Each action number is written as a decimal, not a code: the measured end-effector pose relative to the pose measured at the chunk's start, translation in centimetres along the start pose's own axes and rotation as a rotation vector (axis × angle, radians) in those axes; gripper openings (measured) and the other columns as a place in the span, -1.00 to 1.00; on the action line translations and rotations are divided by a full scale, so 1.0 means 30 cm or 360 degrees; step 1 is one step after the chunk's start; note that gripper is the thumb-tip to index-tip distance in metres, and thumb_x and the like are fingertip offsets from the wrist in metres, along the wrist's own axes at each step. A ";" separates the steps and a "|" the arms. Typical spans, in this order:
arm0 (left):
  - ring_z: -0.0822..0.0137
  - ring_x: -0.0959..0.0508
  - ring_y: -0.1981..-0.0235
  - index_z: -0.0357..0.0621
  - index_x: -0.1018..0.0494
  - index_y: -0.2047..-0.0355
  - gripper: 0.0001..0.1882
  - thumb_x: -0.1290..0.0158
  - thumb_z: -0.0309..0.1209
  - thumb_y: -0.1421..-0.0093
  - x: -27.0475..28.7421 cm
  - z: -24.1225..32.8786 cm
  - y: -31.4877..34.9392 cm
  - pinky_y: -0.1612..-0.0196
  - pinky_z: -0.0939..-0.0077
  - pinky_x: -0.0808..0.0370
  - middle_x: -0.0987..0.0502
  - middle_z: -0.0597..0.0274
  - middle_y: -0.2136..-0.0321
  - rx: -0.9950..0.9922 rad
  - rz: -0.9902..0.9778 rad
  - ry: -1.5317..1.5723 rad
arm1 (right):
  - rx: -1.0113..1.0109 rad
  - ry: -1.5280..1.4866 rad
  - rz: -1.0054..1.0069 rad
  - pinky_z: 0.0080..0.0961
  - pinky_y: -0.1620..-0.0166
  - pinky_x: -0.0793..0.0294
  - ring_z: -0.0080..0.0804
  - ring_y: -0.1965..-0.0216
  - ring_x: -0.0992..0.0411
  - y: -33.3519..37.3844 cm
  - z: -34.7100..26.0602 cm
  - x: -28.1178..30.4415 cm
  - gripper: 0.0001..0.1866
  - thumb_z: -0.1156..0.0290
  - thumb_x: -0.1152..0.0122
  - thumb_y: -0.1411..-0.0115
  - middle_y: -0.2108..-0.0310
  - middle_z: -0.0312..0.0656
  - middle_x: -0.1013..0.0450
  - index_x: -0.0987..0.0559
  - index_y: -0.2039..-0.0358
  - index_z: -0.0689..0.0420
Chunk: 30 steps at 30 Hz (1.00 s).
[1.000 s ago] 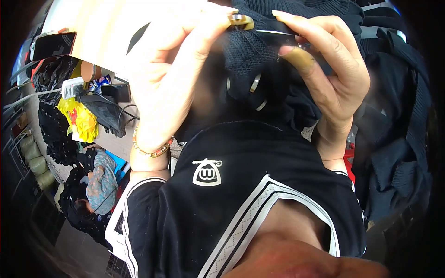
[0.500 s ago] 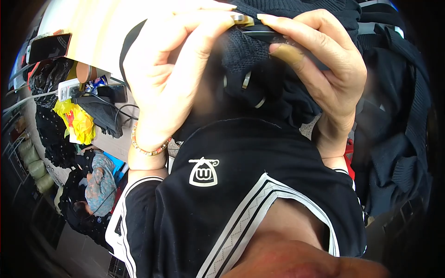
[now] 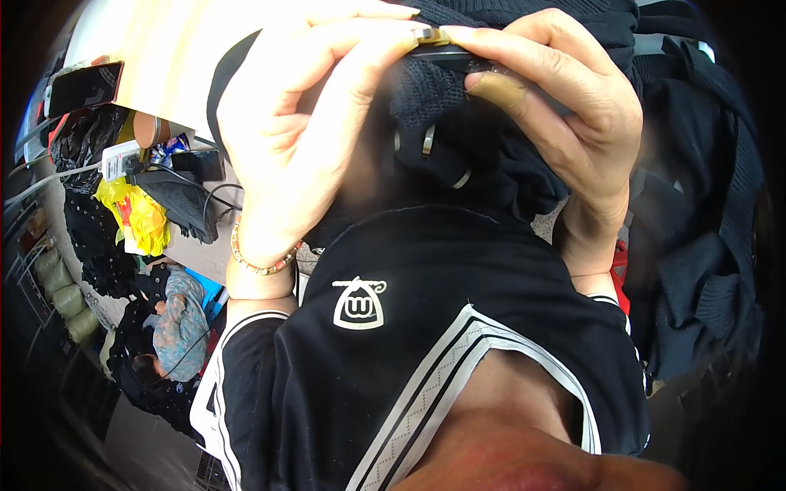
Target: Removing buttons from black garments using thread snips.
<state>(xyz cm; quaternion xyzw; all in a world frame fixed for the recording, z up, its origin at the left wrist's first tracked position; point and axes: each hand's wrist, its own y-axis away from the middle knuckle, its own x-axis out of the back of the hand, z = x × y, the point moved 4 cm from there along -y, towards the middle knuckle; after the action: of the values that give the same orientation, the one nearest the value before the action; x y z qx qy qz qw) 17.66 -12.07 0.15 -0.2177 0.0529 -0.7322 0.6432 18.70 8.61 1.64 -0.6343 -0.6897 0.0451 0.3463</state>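
Observation:
At the top centre, both my hands are raised over a dark navy knitted garment [image 3: 426, 94]. My left hand [image 3: 299, 139], with a beaded bracelet at the wrist, is closed, its thumb and forefinger pinching the garment's upper edge. A small shiny metallic piece [image 3: 430, 36] shows at those fingertips; its kind is unclear. From the other side my right hand [image 3: 573, 106] pinches the same edge, forefinger reaching the metallic piece and thumb below. A tan covering wraps the right thumb. Between the hands runs a smooth dark strip [image 3: 449, 56]. Another shiny piece [image 3: 428, 140] shows lower on the dark cloth.
More dark knitwear [image 3: 696, 213] hangs at the right. On the left, a phone [image 3: 84, 87], a white power strip [image 3: 121, 159], a second phone [image 3: 196, 165] and a yellow bag [image 3: 135, 217] crowd the pale table [image 3: 155, 49]. Another person [image 3: 180, 319] sits at the lower left.
My right hand has shifted slightly left and up, its fingertips closer to my left fingertips. The dark strip between them shows less tilted. My left hand has barely moved.

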 end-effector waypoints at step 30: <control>0.31 -0.46 -0.26 -0.29 -0.26 -0.36 -0.37 -0.14 -0.63 -0.29 -0.168 -0.077 0.039 -0.10 0.57 -0.56 -0.35 -0.06 -0.32 0.0835 -0.0071 0.0819 | -0.0746 -0.0878 0.0042 -0.68 0.13 -0.45 -0.70 0.19 -0.45 0.106 0.224 -0.021 -0.52 0.59 -0.49 -0.12 0.18 -0.33 -0.57 -0.58 -0.07 0.31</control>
<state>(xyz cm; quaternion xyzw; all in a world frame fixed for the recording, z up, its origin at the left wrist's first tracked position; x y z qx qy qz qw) 18.23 -7.87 -3.61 0.1449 0.0186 -0.7655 0.6267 17.75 11.19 -5.31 -0.6693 -0.7406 0.0597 -0.0082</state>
